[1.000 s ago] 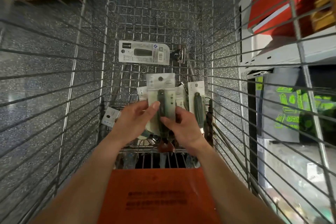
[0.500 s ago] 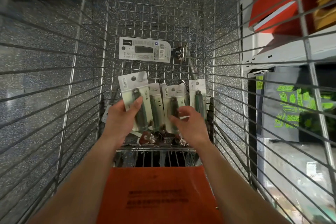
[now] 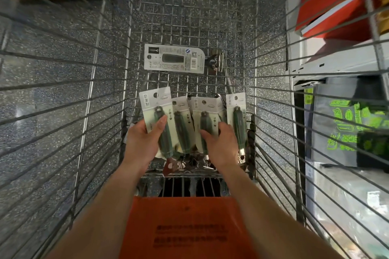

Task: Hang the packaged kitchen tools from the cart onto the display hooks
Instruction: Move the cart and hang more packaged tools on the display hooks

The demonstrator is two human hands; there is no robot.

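— Steel wire is seen on every side in the head view. What is held inside the cart (image 3: 193, 6)?

— Four carded packs of green-handled tools are fanned out side by side at the near end of the basket. The leftmost pack (image 3: 156, 101) is pinched by the left hand (image 3: 141, 143): the thumb is laid across the front of the green handle and the fingers are tucked behind the card.

— And the right hand (image 3: 223, 145)?

— It is laid on the third pack (image 3: 203, 109), with the thumb touching the green handle and the fingers bent near the card's right edge. Whether that pack is truly gripped cannot be told. The second pack (image 3: 182, 115) is partly overlapped by the leftmost pack. The rightmost pack (image 3: 237, 107) is found just beside the right hand.

— Is anything else found in the basket?

— A grey carded tool (image 3: 174, 59) is laid flat and crosswise on the wire bottom, well apart from the four packs, toward the far end. A metal part is seen at its right end.

— What is seen around the cart?

— An orange panel (image 3: 187, 227) with dark print is seen at the near edge, between the forearms. A speckled floor (image 3: 52, 69) is seen through the wire. On the right, a pale shelf (image 3: 336, 63) is topped by a red box (image 3: 328, 6), and dark bags with green print (image 3: 347, 124) are seen below it.
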